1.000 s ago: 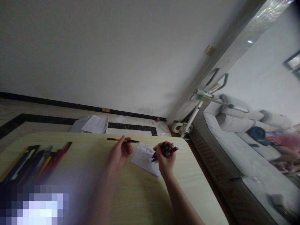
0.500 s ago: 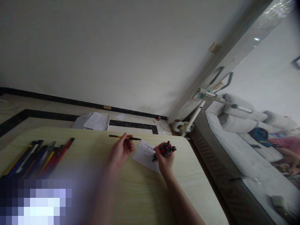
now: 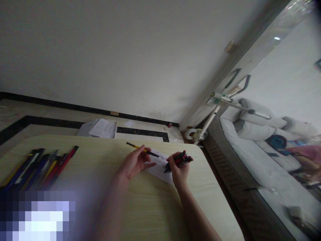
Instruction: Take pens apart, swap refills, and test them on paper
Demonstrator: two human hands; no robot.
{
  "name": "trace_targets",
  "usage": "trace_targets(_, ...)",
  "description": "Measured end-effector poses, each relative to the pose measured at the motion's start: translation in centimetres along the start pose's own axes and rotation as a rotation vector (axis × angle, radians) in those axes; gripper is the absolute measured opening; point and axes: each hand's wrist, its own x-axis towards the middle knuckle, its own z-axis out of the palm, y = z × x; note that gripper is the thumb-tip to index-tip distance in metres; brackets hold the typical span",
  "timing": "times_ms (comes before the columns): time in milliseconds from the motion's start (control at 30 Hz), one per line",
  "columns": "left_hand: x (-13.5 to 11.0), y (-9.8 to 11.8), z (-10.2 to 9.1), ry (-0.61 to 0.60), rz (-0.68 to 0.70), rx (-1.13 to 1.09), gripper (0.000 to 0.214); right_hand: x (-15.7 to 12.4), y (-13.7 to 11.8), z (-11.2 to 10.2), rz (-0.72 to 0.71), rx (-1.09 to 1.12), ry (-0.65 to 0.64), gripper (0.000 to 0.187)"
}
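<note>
My left hand (image 3: 135,163) pinches a yellow and black pen (image 3: 141,149) between thumb and fingers, its tip pointing right over a white sheet of paper (image 3: 158,166). The paper lies on the pale wooden table (image 3: 140,207). My right hand (image 3: 179,169) is closed round a bundle of red and black pens (image 3: 179,160), held just above the paper's right side. The two hands are close together near the table's far edge.
A row of several pens and markers (image 3: 37,167) lies at the table's left. Papers (image 3: 102,128) lie on the tiled floor beyond the table. A white scooter (image 3: 213,113) leans by the wall. A grey sofa (image 3: 253,150) stands at the right.
My left hand has moved right with the yellow pen, which now tilts down over the paper. My right hand has kept hold of the bundle and barely shifted.
</note>
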Motion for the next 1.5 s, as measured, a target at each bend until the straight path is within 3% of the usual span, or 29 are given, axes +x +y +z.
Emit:
trace_targets(267, 0.3, -0.1, 0.1, 0.047, -0.017, 0.056, 0.021, -0.2, 0.1, -0.9, -0.020, -0.032, -0.058, 0.012)
trace_targets(400, 0.3, -0.1, 0.0, 0.050, -0.027, 0.055, 0.022, 0.2, 0.2, -1.5, -0.004, 0.008, 0.000, 0.014)
trace_targets(567, 0.4, -0.2, -0.2, 0.056, -0.013, 0.049, 0.022, 1.7, -0.4, -2.3, 0.067, 0.247, 0.155, 0.022)
trace_targets(700, 0.5, -0.1, -0.2, 0.039, 0.033, 0.005, 0.021, 3.6, -1.0, -4.8, 0.111, 0.301, 0.159, 0.024)
trace_targets(833, 0.5, 0.2, -0.4, 0.047, 0.078, -0.006, 0.020, 5.8, -0.2, -8.9, 0.203, -0.030, 0.042, 0.030)
trace_targets(967, 0.5, 0.4, -0.2, 0.086, 0.096, 0.001, 0.017, 7.4, 1.0, -12.5, 0.200, -0.721, -0.070, 0.020)
trace_targets(1100, 0.5, 0.5, 0.0, 0.121, 0.086, 0.012, 0.016, 7.8, 1.7, -13.9, 0.230, -1.255, -0.114, 0.032)
trace_targets(1233, 0.6, 0.6, 0.2, 0.168, 0.074, 0.017, 0.016, 7.7, 2.0, -13.8, 0.267, -1.405, -0.136, 0.040)
trace_targets(1500, 0.7, 0.6, 0.3, 0.186, 0.094, 0.035, 0.016, 8.7, 2.0, -13.2, 0.321, -1.491, -0.135, 0.043)
